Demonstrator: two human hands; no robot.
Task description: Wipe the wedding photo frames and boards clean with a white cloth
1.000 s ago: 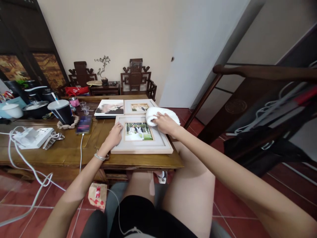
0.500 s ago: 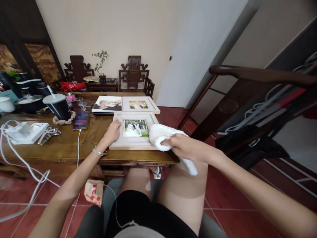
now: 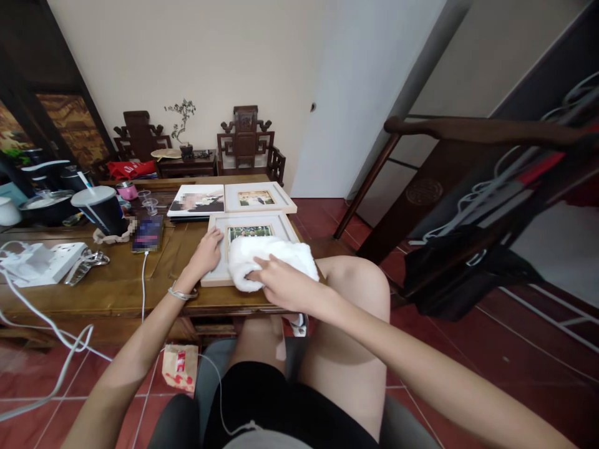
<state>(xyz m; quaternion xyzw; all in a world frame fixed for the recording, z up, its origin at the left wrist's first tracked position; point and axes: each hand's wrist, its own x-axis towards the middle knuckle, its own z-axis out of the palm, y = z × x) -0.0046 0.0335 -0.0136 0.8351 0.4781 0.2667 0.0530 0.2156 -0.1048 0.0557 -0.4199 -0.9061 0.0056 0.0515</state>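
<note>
A pale wooden picture frame [image 3: 285, 226] with a photograph lies flat at the near edge of the wooden table [image 3: 116, 280]. My left hand [image 3: 206, 251] rests on the frame's left side, fingers pressed down on it. My right hand [image 3: 276, 282] presses a white cloth [image 3: 269, 257] against the frame's near part; the cloth covers much of the photograph. A second frame [image 3: 259, 197] and a frameless photo print [image 3: 196, 201] lie just behind.
A black paper cup with lid and straw [image 3: 100, 209], a phone on a cable [image 3: 148, 232], a white power strip [image 3: 42, 262] and keys [image 3: 83, 265] lie to the left. Carved chairs [image 3: 247, 146] stand beyond. A dark wooden rail [image 3: 468, 131] rises at right. A paper bag [image 3: 180, 368] lies on the floor.
My right hand has carried the cloth from the frame's far right corner down its right side, then left across its near part. My left hand stayed on the frame.
</note>
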